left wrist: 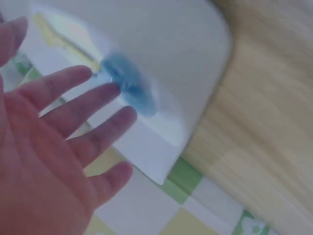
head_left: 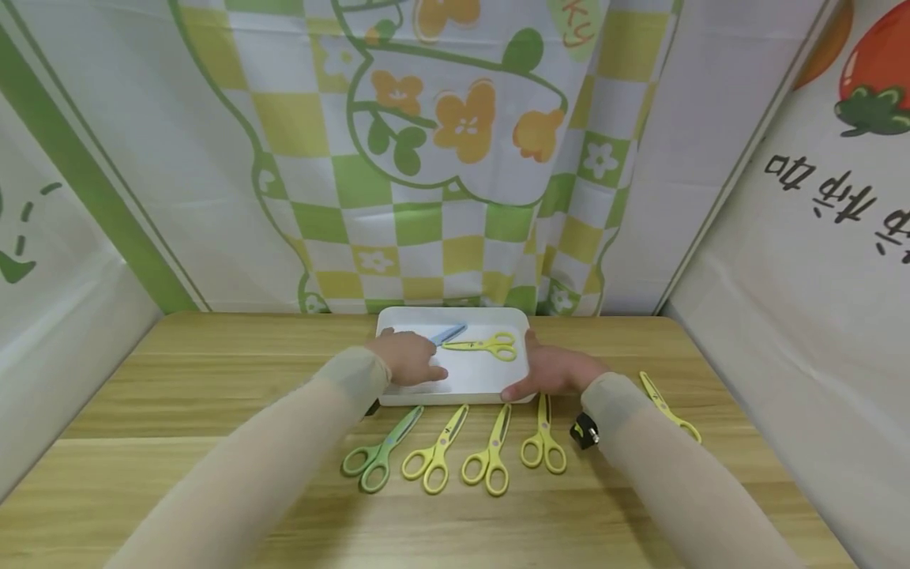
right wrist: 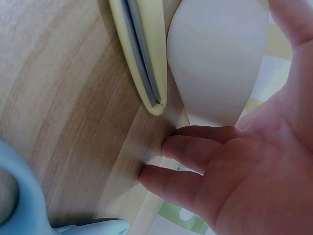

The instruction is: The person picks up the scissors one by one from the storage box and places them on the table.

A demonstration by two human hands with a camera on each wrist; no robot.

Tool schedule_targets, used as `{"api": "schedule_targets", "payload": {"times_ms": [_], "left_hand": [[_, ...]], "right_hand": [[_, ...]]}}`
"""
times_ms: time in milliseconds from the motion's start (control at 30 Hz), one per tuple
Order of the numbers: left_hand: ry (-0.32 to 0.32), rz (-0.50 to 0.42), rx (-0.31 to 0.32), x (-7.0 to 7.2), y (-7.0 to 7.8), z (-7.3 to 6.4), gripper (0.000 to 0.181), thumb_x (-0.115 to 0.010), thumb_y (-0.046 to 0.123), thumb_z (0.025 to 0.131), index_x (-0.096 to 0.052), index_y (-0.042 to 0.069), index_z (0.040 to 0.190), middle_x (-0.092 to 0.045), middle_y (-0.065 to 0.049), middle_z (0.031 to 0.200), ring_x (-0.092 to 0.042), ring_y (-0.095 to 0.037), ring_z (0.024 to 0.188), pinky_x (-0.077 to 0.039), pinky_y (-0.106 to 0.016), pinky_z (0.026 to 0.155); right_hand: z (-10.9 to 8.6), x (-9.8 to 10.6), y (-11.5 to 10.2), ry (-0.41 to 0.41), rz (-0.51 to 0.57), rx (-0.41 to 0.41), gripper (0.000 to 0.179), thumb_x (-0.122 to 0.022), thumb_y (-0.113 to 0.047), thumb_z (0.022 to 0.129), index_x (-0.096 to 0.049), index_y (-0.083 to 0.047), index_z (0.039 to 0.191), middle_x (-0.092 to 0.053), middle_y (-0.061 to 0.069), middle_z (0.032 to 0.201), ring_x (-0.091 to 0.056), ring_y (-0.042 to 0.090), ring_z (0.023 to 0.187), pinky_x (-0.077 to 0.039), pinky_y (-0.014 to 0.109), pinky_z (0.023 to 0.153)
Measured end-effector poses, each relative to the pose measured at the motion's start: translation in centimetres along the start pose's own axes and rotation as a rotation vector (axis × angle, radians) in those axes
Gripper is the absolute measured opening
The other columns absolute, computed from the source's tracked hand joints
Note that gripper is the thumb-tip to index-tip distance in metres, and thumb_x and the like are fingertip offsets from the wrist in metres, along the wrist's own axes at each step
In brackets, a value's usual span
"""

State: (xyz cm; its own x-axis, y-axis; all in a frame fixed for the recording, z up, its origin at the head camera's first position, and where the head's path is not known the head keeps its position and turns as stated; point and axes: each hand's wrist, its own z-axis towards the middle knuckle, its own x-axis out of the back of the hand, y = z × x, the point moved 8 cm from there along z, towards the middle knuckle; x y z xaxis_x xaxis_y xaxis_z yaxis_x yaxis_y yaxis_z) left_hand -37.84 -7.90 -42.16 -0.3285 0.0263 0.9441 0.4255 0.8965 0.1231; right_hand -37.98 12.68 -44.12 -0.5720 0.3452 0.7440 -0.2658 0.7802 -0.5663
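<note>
In the head view my left hand (head_left: 407, 357) reaches over the white tray (head_left: 490, 395), its fingers spread. Blue scissors (head_left: 449, 335) lie in the tray, partly hidden by that hand; in the left wrist view its fingertips overlap the blue scissors' handles (left wrist: 128, 84). Yellow scissors (head_left: 483, 346) rest beside the blue pair. My right hand (head_left: 558, 368) touches the tray's right end, thumb at the front right corner. Its fingers (right wrist: 171, 183) extend loosely down the tray's outer side in the right wrist view, holding no scissors.
Before the tray lie green scissors (head_left: 384, 450) and several yellow scissors (head_left: 435, 450) in a row on the wooden table (head_left: 235, 356). More yellow scissors (head_left: 668, 407) lie far right. Light blue scissors (right wrist: 29, 200) show in the right wrist view. A patterned curtain (head_left: 426, 237) hangs behind.
</note>
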Motion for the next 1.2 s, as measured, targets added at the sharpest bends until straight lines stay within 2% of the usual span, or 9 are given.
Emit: {"api": "schedule_targets", "payload": {"times_ms": [100,167,233,333,467,600,733,1067,1200], "left_hand": [[0.093,0.004,0.009,1.4,-0.2,0.6,0.039,-0.053,0.044,0.101,-0.069,0.010,0.109,-0.069,-0.006,0.113,-0.062,-0.028,0.110,-0.038,-0.060,0.097],[0.144,0.004,0.060,2.1,-0.9,1.0,0.032,-0.054,0.038,0.100,-0.069,0.009,0.099,-0.068,-0.011,0.112,-0.060,-0.032,0.109,-0.040,-0.060,0.096],[0.149,-0.011,0.140,2.2,-2.0,1.2,0.033,-0.054,0.035,0.099,-0.071,0.008,0.104,-0.062,-0.018,0.124,-0.053,-0.039,0.119,-0.035,-0.061,0.101],[0.106,-0.028,0.249,1.8,-3.5,1.4,0.036,-0.052,0.033,0.099,-0.070,0.010,0.119,-0.045,-0.025,0.145,-0.034,-0.048,0.133,-0.030,-0.062,0.105],[0.080,-0.047,0.310,1.6,-4.2,1.2,0.033,-0.052,0.026,0.099,-0.071,0.010,0.121,-0.039,-0.028,0.146,-0.027,-0.051,0.135,-0.031,-0.064,0.103],[0.105,-0.035,0.340,1.9,-4.2,1.1,0.026,-0.056,0.018,0.095,-0.071,0.005,0.110,-0.039,-0.029,0.145,-0.025,-0.052,0.136,-0.032,-0.063,0.103],[0.110,-0.006,0.354,1.5,-4.3,1.4,0.020,-0.061,0.014,0.090,-0.072,0.005,0.105,-0.035,-0.029,0.149,-0.019,-0.055,0.139,-0.028,-0.063,0.105],[0.135,0.042,0.337,0.3,-5.1,2.7,0.031,-0.058,0.011,0.094,-0.068,0.004,0.122,-0.029,-0.030,0.153,-0.014,-0.055,0.140,-0.024,-0.064,0.107],[0.156,0.025,0.322,0.8,-5.0,2.3,0.027,-0.057,0.010,0.094,-0.070,0.003,0.116,-0.030,-0.030,0.152,-0.015,-0.052,0.140,-0.024,-0.063,0.107]], "right_hand": [[-0.1,0.0,0.0,0.002,0.000,0.003,0.133,-0.083,-0.048,0.079,0.012,0.011,0.151,0.014,0.030,0.158,-0.017,0.040,0.145,-0.018,0.050,0.115],[0.0,0.0,0.1,0.002,0.000,0.007,0.133,-0.083,-0.048,0.079,0.012,0.011,0.151,0.014,0.030,0.158,-0.017,0.040,0.145,-0.018,0.050,0.115],[0.0,-0.1,0.1,0.000,-0.001,0.009,0.132,-0.082,-0.048,0.079,0.012,0.011,0.151,0.015,0.030,0.158,-0.017,0.039,0.145,-0.018,0.050,0.115],[0.2,-0.1,0.2,0.001,-0.004,0.001,0.134,-0.082,-0.049,0.079,0.013,0.011,0.151,0.014,0.029,0.158,-0.018,0.039,0.145,-0.018,0.049,0.115],[0.2,-0.1,0.3,0.005,-0.009,-0.008,0.135,-0.083,-0.050,0.078,0.013,0.011,0.150,0.012,0.029,0.158,-0.019,0.038,0.145,-0.019,0.049,0.115],[0.1,-0.1,0.2,0.005,-0.016,-0.011,0.134,-0.082,-0.051,0.078,0.013,0.012,0.150,0.011,0.030,0.158,-0.020,0.038,0.145,-0.020,0.048,0.115],[0.0,0.0,0.2,0.004,-0.014,-0.016,0.134,-0.082,-0.051,0.079,0.013,0.012,0.150,0.012,0.029,0.158,-0.019,0.038,0.145,-0.019,0.048,0.115],[-0.1,0.0,0.2,0.006,-0.003,-0.008,0.134,-0.082,-0.049,0.079,0.014,0.012,0.150,0.012,0.030,0.158,-0.021,0.039,0.144,-0.020,0.049,0.115],[-0.1,0.0,0.2,0.009,0.010,0.001,0.135,-0.083,-0.048,0.079,0.017,0.011,0.149,0.012,0.030,0.158,-0.022,0.040,0.144,-0.021,0.049,0.114]]}}
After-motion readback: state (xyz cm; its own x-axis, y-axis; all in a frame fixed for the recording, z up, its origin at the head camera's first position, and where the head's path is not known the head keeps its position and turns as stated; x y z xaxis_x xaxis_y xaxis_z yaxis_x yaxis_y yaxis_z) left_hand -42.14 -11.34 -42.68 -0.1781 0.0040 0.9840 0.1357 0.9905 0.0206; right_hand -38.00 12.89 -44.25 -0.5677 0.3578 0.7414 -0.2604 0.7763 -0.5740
